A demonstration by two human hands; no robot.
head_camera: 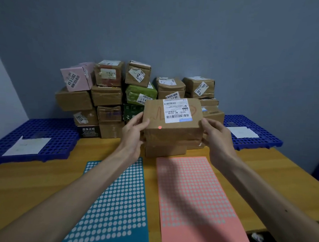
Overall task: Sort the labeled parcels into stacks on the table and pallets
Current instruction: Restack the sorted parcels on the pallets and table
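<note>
Grey wall [231, 41], wooden table [33, 179], one labelled parcel [173, 121] between my hands.
At the far corners lie the left blue pallet [50, 132] and right blue pallet [260, 129]; the parcel pile [108, 98] lines the back edge, and a teal dotted sheet [115, 201] and pink dotted sheet [193, 195] sit at the near edge. The labelled parcel is at the pile's front, with my left hand [133, 133] and right hand [217, 139] each curled round one side. I judge that pulling it carelessly could drag the boxes beneath off balance.

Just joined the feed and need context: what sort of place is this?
Probably a small parcel-sorting station in a plain room: labeled parcels stacked against the grey wall, a blue pallet at each end of the wooden table, and the left hand and right hand gripping a labeled box.
</note>
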